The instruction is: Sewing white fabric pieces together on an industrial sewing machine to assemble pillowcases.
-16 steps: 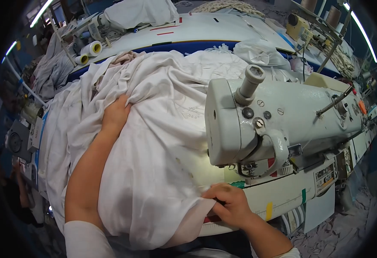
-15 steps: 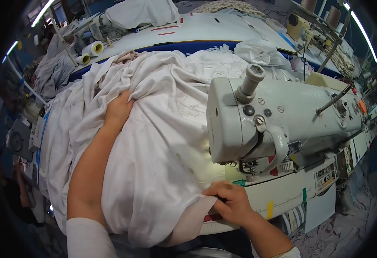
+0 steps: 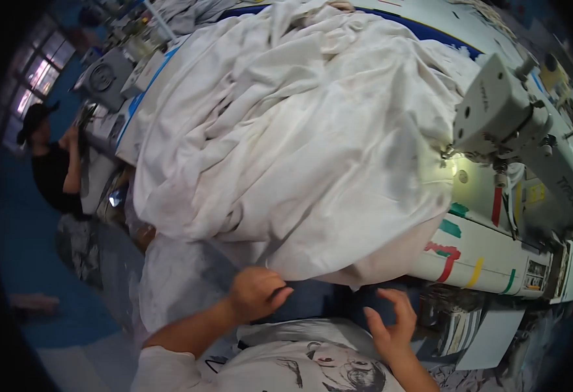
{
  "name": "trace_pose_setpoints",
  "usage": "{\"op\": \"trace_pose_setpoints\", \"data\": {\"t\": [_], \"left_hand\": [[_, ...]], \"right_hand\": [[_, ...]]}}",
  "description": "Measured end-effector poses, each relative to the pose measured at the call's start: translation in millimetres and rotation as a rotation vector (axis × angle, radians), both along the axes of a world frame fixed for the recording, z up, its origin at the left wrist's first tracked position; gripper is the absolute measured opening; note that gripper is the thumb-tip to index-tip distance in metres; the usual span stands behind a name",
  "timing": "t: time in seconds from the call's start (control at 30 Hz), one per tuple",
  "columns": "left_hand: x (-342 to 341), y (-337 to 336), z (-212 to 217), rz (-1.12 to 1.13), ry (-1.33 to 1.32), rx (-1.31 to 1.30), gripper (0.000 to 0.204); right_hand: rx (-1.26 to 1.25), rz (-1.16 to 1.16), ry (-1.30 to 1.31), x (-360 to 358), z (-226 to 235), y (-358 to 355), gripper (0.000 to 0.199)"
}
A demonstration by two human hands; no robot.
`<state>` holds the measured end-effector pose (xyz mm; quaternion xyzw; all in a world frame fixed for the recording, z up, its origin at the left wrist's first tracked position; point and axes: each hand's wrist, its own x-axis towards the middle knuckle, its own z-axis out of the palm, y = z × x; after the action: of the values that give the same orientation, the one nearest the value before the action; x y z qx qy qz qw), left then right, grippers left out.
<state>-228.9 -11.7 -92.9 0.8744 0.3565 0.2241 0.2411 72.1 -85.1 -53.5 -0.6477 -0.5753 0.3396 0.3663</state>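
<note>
A large heap of white fabric (image 3: 338, 150) covers the sewing table, and its near edge hangs over the front. Just below that edge, my left hand (image 3: 255, 294) is closed, with its knuckles close to the hem. What its fingers hold, if anything, is hidden. My right hand (image 3: 394, 323) is held apart from the cloth, thumb and fingers spread, with nothing in it. A pinkish-beige part of the fabric (image 3: 391, 255) droops above it. On the right stands a white sewing machine (image 3: 495, 108), its lit needle area beside the cloth's right side.
Coloured tape marks, including a yellow strip (image 3: 474, 273), line the table's front right. Another person (image 3: 54, 163) in dark clothes works at the far left, near a grey machine (image 3: 103, 80). A white sheet (image 3: 491, 336) hangs below the table at right.
My view has swung down and left. My left hand has come off the top of the cloth to its near edge. My right hand has let go of the fabric's corner and opened.
</note>
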Motion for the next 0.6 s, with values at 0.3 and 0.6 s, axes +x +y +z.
{"op": "trace_pose_setpoints", "data": {"t": [0.3, 0.6], "left_hand": [[-53, 18, -66, 1.026, -0.086, -0.306, 0.052], [-3, 218, 180, 0.494, -0.791, 0.393, 0.014]], "right_hand": [[-0.562, -0.22, 0.929, -70, -36, 40, 0.037], [0.223, -0.214, 1.142, 21, 79, 93, 0.038]]}}
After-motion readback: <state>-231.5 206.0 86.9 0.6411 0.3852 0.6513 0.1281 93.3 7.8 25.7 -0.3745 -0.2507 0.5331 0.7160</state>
